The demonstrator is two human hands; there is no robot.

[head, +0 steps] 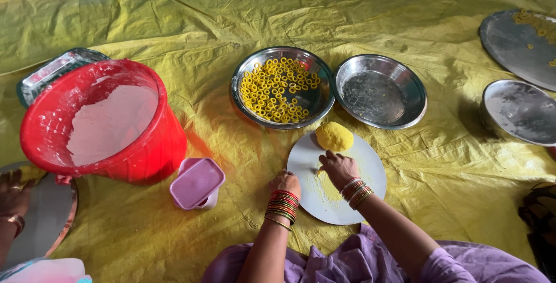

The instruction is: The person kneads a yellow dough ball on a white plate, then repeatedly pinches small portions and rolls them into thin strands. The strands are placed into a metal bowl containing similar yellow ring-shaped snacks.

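Observation:
A round white board [365, 161] lies on the yellow sheet in front of me. A ball of yellow dough [334, 136] rests at its far edge. My right hand [337, 167] presses fingers down on the board just below the ball, over a smear of yellow dough. My left hand [286, 183] rests fisted at the board's left rim, on the sheet. Both wrists wear several red and gold bangles. Whether the right hand pinches a bit of dough is hidden under the fingers.
A steel bowl [243, 80] holds several small yellow dough rings; an empty steel bowl [417, 95] stands to its right. Two more steel plates [509, 40] [521, 112] lie at far right. A red bucket [156, 150] of flour and a pink container [197, 183] stand left. Another person's hand [13, 193] is at the left edge.

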